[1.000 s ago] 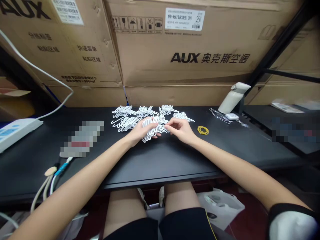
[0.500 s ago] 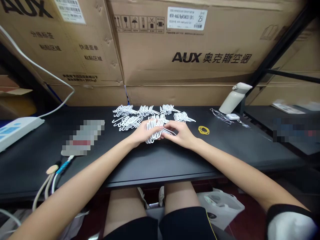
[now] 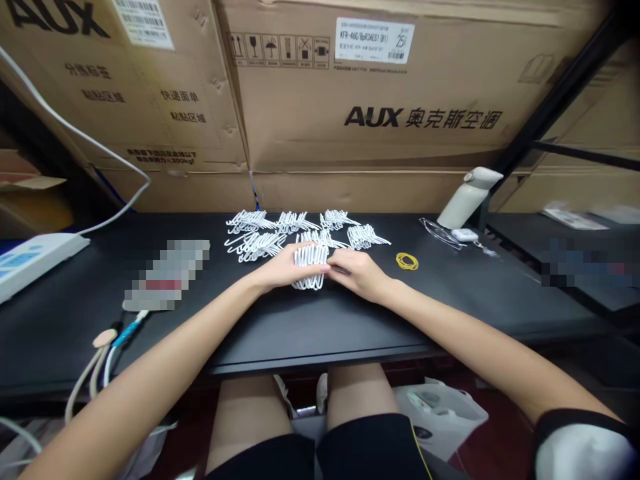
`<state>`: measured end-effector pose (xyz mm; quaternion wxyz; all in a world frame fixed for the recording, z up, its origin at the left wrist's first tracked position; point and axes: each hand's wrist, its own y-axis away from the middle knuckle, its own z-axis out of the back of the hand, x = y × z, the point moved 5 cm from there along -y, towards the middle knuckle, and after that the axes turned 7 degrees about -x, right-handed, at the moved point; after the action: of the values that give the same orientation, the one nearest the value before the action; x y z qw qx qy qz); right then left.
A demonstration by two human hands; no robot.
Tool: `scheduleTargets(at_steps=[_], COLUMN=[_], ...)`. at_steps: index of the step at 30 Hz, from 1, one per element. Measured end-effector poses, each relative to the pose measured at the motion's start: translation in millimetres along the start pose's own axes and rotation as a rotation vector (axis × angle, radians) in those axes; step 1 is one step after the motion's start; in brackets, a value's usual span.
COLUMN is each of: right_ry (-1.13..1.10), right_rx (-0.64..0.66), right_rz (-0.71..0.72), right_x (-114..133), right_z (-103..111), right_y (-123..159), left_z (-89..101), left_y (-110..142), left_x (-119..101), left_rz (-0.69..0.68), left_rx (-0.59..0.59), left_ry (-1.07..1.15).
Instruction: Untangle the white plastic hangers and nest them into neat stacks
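Observation:
A bundle of white wire hooks (image 3: 310, 268) is gripped by my left hand (image 3: 283, 267), its thumb lying across the front and the bent ends showing above and below. My right hand (image 3: 360, 272) is closed at the bundle's right side, thumb and fingers pinched around the hooks' straight ends, which it mostly hides. Just behind my hands lie several more piles of white hooks, among them a left pile (image 3: 257, 245), a back pile (image 3: 337, 219) and a right pile (image 3: 367, 236). Yellow rubber bands (image 3: 407, 261) rest right of my right hand.
Large cardboard boxes (image 3: 370, 153) stand along the back of the black table (image 3: 320, 333). At the right back are a white bottle (image 3: 465, 200), glasses (image 3: 440, 233) and a small white case (image 3: 465, 235). Leftward lie a blurred-out device (image 3: 167, 277) with cables and a power strip (image 3: 40, 263).
The bundle has turned a little more upright in my left hand. My right fingers have closed in against its right side, and the wire ends that showed between them are now covered.

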<state>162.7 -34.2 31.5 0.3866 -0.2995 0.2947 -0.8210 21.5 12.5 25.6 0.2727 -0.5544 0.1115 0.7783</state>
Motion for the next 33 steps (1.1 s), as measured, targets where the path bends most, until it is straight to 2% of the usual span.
scheduleTargets(at_steps=[7, 12, 16, 18, 22, 25, 29, 33], right_ry=[-0.002, -0.091, -0.174, -0.215, -0.274, -0.298, -0.277, -0.173], right_rx=[0.016, -0.010, -0.053, -0.150, -0.522, -0.698, -0.727, -0.659], right_rz=[-0.023, -0.090, -0.198, -0.304, -0.554, -0.651, -0.687, -0.681], right_x=[-2.6, -4.1, -10.6, -21.3, -54.4, -74.0, -88.7, -103.0], right_z=[-2.6, -0.3, 9.0, 19.4, 46.4, 57.8, 64.1, 72.2], right_y=[1.0, -3.2, -6.7, -6.4, 1.4, 6.4, 7.7, 10.5], left_z=[-1.9, -8.0, -4.6, -0.1, 7.3, 7.5, 5.8, 8.1], left_y=[2.0, 1.8, -0.1, -0.7, -1.2, -1.3, -2.4, -3.9], left_x=[-2.6, 4.8, 10.8, 11.9, 10.8, 11.0, 12.7, 14.9], left_rz=[0.010, 0.169, 0.315, 0.367, 0.400, 0.410, 0.388, 0.343], left_rx=[0.030, 0.056, -0.009, -0.064, -0.168, -0.190, -0.164, -0.163], left_ry=[0.092, 0.318, 0.446, 0.498, 0.578, 0.589, 0.580, 0.547])
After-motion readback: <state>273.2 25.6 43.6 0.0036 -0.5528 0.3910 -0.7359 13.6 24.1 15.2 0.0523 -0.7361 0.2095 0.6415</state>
